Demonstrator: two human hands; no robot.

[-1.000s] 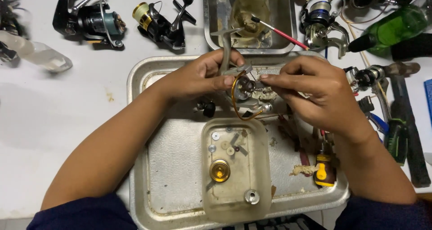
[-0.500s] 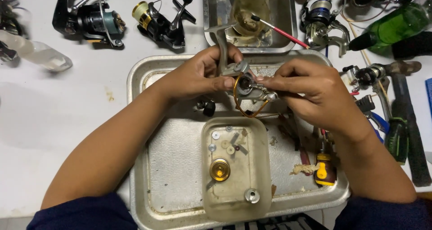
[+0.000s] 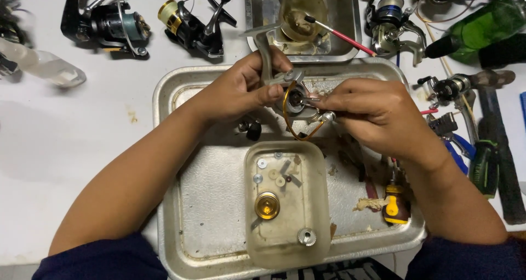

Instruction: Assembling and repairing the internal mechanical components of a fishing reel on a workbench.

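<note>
Tray [image 3: 181, 148] below — reel [image 3: 298, 102] between hands.

White tabletop [image 3: 71, 148] under a large metal tray [image 3: 213, 225]. On the tray, a clear plastic tub [image 3: 318, 214] with a gold knob [image 3: 267, 205], small washers [image 3: 257, 178] and a silver cap [image 3: 306, 236]; just beside it, a yellow-handled screwdriver [image 3: 392, 203]. Farther back, a smaller metal tray [image 3: 345, 22] with a red-handled brush [image 3: 345, 37]. Two black spinning reels [image 3: 107, 22] at top left, a green bottle [image 3: 482, 28] at top right, blue-handled pliers [image 3: 452, 137] near the right edge.
</note>
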